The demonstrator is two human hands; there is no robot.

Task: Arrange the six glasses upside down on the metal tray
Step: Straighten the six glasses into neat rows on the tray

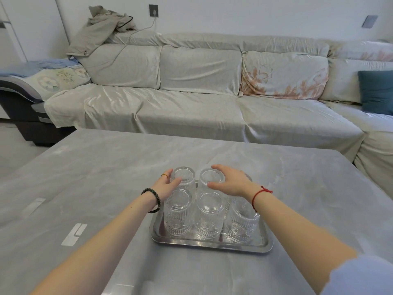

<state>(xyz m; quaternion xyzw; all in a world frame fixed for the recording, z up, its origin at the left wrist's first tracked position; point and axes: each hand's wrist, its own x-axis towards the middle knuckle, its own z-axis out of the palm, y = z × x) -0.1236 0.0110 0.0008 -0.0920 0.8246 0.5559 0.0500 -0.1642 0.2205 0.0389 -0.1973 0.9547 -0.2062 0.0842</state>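
Note:
A metal tray [210, 244] lies on the grey table. Several ribbed clear glasses stand upside down on it in two rows. The front row holds a left glass [177, 211], a middle glass [209, 213] and a right glass [241, 222]. My left hand [165, 185] wraps thumb and fingers around the back-left glass [184, 176]. My right hand [230, 180] reaches in from the right, its thumb and forefinger around the back-middle glass [209, 177]. Its palm and wrist hide most of the back-right glass [247, 176].
The grey marble-look table [106, 177] stretches far to the left, right and back of the tray. Behind it runs a long sofa [191, 107] under a pale cover, with a teal cushion [376, 92] at the right.

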